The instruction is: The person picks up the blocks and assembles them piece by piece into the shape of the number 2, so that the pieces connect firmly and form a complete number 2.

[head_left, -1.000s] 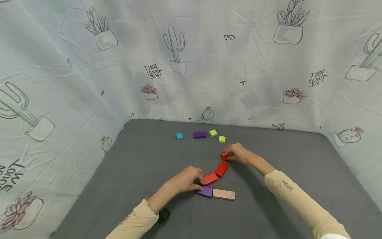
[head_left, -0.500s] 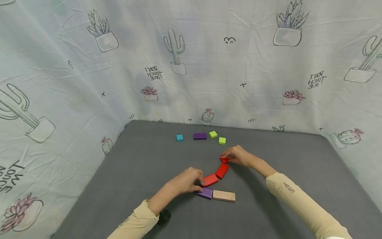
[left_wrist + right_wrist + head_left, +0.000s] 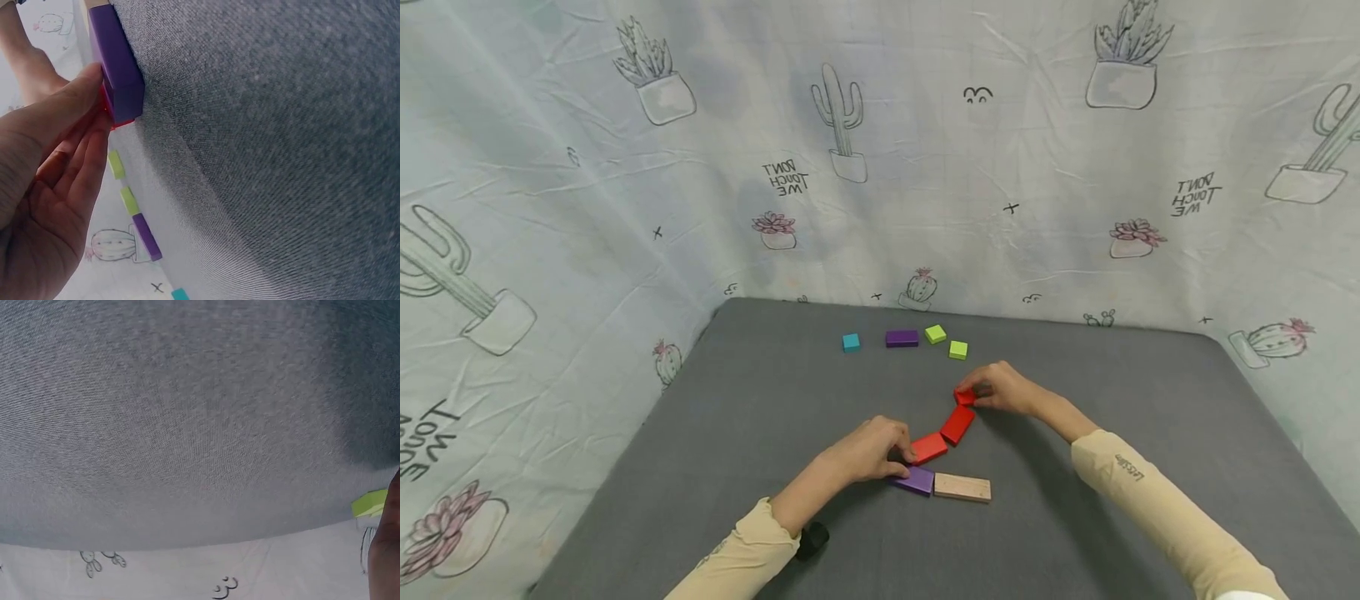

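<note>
My left hand (image 3: 871,450) pinches the left end of a flat red block (image 3: 931,448) between thumb and fingers. Its thumb lies over the end of a purple block (image 3: 916,481), seen large in the left wrist view. That purple block meets a plain wooden block (image 3: 962,487) end to end. A second red block (image 3: 957,425) slants on from the first. At its far end, my right hand (image 3: 1002,389) pinches a small red block (image 3: 964,397), partly hidden by the fingers. The right wrist view catches only an edge of that hand.
Farther back on the grey cloth-covered table (image 3: 775,400) lie a blue block (image 3: 851,342), another purple block (image 3: 902,338) and two lime green blocks, one left (image 3: 936,334) and one right (image 3: 958,350). A black object (image 3: 812,542) sits by the left wrist. A patterned curtain (image 3: 910,167) closes off the back.
My right hand has drawn the small red block slightly nearer, against the end of the slanted red block. The left hand keeps its place.
</note>
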`<state>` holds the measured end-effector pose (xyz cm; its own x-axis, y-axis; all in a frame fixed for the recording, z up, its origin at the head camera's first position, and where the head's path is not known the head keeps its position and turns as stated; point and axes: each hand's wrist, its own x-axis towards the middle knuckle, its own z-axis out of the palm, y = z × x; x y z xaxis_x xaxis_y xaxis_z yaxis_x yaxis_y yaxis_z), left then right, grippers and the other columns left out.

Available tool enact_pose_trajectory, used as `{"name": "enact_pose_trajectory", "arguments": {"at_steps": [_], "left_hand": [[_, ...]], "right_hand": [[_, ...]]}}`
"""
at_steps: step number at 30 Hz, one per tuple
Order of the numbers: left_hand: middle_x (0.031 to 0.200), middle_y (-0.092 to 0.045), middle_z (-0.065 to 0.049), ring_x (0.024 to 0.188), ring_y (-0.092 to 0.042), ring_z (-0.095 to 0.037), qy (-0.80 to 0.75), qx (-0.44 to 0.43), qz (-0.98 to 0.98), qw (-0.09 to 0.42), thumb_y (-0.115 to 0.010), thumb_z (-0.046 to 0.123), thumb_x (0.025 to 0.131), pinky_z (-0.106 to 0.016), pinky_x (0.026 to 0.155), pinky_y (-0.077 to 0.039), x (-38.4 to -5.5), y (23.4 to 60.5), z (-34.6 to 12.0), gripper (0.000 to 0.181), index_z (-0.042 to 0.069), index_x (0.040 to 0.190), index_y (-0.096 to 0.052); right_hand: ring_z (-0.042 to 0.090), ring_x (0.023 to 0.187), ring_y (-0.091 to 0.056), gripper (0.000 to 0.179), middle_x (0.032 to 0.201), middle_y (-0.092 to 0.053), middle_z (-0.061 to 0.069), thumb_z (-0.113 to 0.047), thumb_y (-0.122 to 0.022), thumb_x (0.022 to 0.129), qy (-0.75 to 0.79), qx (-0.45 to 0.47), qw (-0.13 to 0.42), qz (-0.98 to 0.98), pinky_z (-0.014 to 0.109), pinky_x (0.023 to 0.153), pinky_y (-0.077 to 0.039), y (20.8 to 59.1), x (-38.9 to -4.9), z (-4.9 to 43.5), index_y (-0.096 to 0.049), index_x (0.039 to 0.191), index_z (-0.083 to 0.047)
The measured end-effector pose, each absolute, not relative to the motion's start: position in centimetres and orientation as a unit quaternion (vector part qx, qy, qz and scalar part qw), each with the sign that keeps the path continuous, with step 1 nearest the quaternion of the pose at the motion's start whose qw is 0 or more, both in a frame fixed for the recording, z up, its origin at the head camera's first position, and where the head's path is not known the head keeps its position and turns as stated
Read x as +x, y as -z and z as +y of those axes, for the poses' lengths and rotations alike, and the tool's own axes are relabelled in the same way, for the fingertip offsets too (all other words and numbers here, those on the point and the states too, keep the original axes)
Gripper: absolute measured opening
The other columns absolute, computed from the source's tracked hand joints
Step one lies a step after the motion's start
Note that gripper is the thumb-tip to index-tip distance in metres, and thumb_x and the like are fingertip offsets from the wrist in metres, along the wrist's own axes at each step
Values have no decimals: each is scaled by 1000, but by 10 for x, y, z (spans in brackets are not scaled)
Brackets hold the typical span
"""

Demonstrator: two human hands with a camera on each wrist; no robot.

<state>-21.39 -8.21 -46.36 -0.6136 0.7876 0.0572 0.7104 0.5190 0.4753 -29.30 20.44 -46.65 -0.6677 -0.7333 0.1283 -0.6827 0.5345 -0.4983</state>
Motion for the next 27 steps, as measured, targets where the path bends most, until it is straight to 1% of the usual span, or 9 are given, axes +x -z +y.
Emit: {"name": "enact_pose_trajectory", "arguments": {"at_steps": [3,5,7,11,13,18,20,23,27], "left_hand": [[86,-66,7,82,-60,-1,-233,438,865,77,-81,15,77,-16,75,-49,-215,464,-82,15,10,91,-77],[85,-66,6,81,-61,-1,-235,441,863,75,-81,14,77,-16,75,-49,-215,464,-82,14,10,90,-77],[85,-66,6,82,-61,-2,-238,441,862,76,-81,14,77,-17,76,-49,-215,464,-82,14,10,90,-77],[86,-65,7,82,-61,-1,-233,436,866,80,-81,14,77,-15,77,-49,-213,463,-82,13,11,89,-77],[86,-65,7,83,-61,-1,-230,435,867,79,-81,15,77,-16,77,-49,-212,464,-82,13,11,89,-77],[86,-65,7,83,-61,-1,-220,434,871,72,-82,16,76,-15,77,-49,-212,466,-84,14,12,88,-77],[86,-65,8,83,-61,-1,-218,434,871,70,-82,16,76,-15,77,-49,-212,466,-85,14,12,88,-77],[86,-65,9,83,-61,0,-216,435,872,69,-82,16,76,-14,76,-48,-213,467,-85,14,13,88,-77],[86,-65,8,83,-61,-1,-217,440,869,62,-82,16,76,-14,76,-49,-213,468,-85,13,12,88,-77]], "right_hand": [[35,105,-62,36,115,-65,20,8,-72,79,304,-370,75,875,40,83,-53,460,-293,208,-66,115,6],[37,106,-62,40,119,-63,23,7,-71,80,323,-344,73,879,44,84,-52,455,-296,210,-63,119,7],[38,106,-61,41,120,-61,25,5,-71,82,334,-310,56,888,47,85,-51,449,-301,211,-61,121,8],[40,104,-62,43,120,-61,26,-4,-73,83,325,-240,3,915,49,84,-51,444,-318,208,-60,121,10],[41,106,-60,46,122,-59,26,-8,-75,82,321,-207,-4,924,49,86,-50,445,-327,203,-59,123,9],[45,118,-51,60,133,-51,28,-11,-77,81,297,-160,37,941,52,94,-45,452,-342,186,-52,131,8],[44,119,-50,61,133,-50,28,-11,-78,80,280,-148,49,947,52,96,-43,455,-347,181,-51,132,8],[40,115,-54,52,126,-57,25,-10,-78,79,252,-142,48,956,49,96,-44,461,-353,176,-59,124,7],[33,98,-62,33,107,-68,20,-5,-77,78,221,-168,18,960,45,87,-49,468,-359,173,-69,109,5]]}}
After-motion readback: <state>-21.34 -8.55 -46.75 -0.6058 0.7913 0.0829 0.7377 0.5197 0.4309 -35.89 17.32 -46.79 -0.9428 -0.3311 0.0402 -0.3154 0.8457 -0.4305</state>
